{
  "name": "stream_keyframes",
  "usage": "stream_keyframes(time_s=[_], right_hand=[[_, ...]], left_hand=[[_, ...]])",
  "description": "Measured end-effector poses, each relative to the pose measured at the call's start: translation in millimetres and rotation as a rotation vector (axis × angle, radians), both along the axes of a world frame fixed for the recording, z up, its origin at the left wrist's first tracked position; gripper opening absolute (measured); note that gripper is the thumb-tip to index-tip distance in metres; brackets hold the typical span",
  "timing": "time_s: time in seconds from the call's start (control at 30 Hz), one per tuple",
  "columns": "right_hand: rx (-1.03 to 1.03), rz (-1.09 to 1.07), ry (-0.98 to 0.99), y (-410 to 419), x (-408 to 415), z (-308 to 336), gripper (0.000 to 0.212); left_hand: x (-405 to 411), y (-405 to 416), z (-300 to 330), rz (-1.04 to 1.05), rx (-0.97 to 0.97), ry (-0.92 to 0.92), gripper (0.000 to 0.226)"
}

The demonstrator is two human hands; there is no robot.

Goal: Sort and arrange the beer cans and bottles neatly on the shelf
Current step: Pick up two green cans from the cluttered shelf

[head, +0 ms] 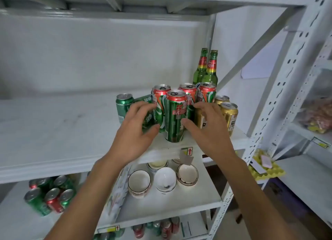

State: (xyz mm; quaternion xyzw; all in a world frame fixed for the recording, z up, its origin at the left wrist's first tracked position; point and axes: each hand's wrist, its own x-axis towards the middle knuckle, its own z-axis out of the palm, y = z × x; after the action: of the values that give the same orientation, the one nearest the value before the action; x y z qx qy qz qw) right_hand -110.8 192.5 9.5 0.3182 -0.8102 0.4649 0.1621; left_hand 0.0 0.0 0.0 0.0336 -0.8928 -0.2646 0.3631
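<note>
On the white shelf stands a cluster of tall green-and-red beer cans, with the front can nearest me. Two green bottles stand at the back right, and gold cans on the right. A short green can stands at the left. My left hand curls round a tilted green can beside the front can. My right hand is spread, its thumb touching the front can's right side, and it partly hides a gold can.
The shelf's perforated upright post rises at the right. On the shelf below are several bowls and loose green and red cans. More cans lie on the lowest level. A neighbouring rack holds bagged goods.
</note>
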Motion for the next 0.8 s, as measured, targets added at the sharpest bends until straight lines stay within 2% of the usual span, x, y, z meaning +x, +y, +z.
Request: stream_keyframes(time_s=[0.13, 0.33, 0.53, 0.7, 0.8], right_hand=[[-0.027, 0.080, -0.011, -10, -14, 20, 0.059], [0.015, 0.171, 0.019, -34, -33, 24, 0.072], [0.082, 0.148, 0.021, -44, -43, 13, 0.083], [0.097, 0.107, 0.024, -51, -41, 12, 0.087], [0.093, 0.088, 0.041, -53, -39, 11, 0.087]], left_hand=[[-34, -11, 28, 0.012, 0.017, -0.006, 0.065], [-80, -30, 52, 0.021, 0.081, -0.107, 0.055], [-97, -48, 49, -0.100, 0.075, -0.254, 0.051], [-97, -51, 51, -0.225, 0.291, -0.264, 0.047], [-95, -49, 50, -0.262, 0.343, -0.249, 0.047]])
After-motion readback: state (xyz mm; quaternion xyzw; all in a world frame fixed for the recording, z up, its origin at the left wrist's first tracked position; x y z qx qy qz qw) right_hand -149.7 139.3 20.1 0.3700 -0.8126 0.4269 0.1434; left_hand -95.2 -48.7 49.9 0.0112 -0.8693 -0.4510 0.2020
